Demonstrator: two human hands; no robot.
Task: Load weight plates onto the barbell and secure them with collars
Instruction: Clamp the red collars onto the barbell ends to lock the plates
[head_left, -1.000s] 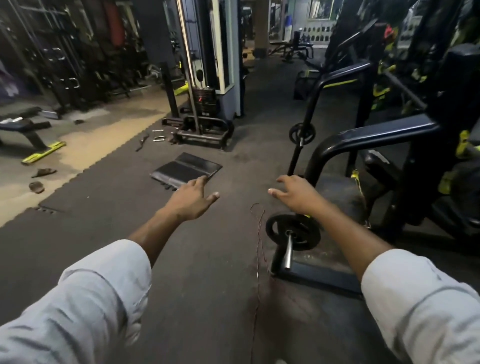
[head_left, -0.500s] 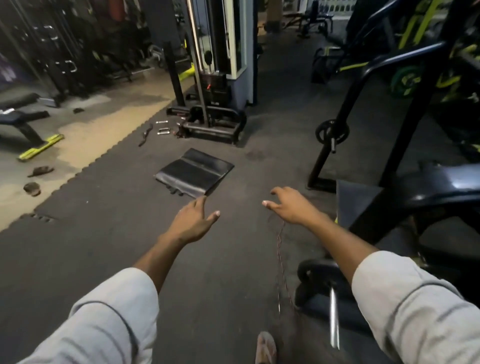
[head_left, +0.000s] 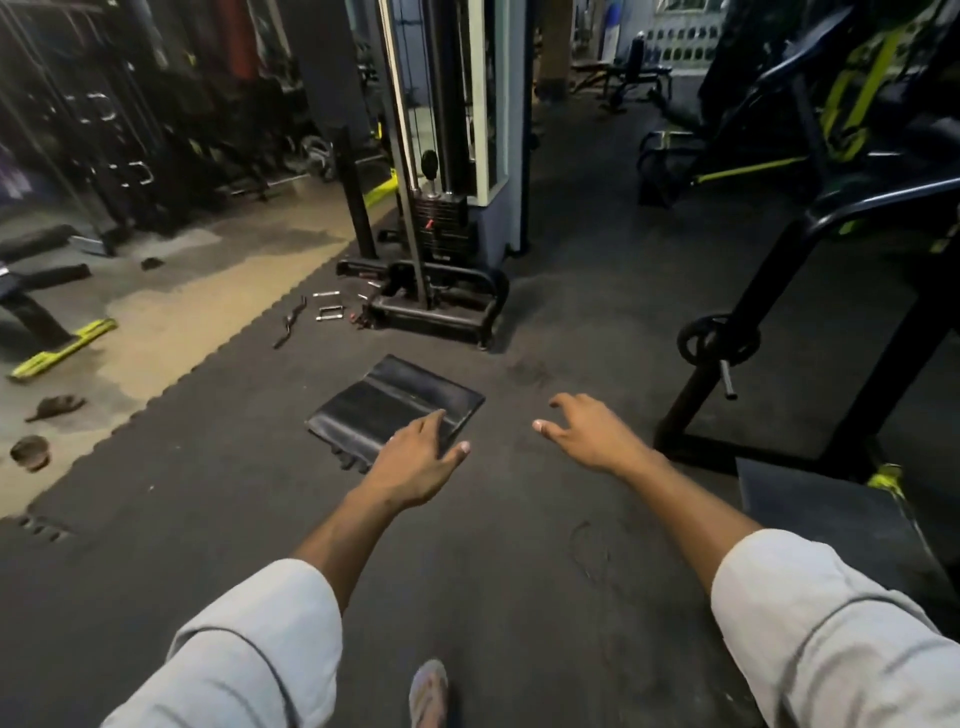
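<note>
Hands (head_left: 415, 462) (head_left: 592, 436) empty, fingers loose

Gym floor (head_left: 218, 525) being covered by dark interlocking rubber matting.

A loose folded black mat (head_left: 387, 402) is lying at the centre of the frame, and the cable machine base (head_left: 441, 306) is standing just above it. Small metal handles (head_left: 327, 304) are lying scattered left of that base. At the left edge, tan bare flooring (head_left: 171, 322) is showing, with two dark scraps (head_left: 41, 428) lying on it. At the right, a black rack foot (head_left: 737, 452) is resting on the matting.
</note>
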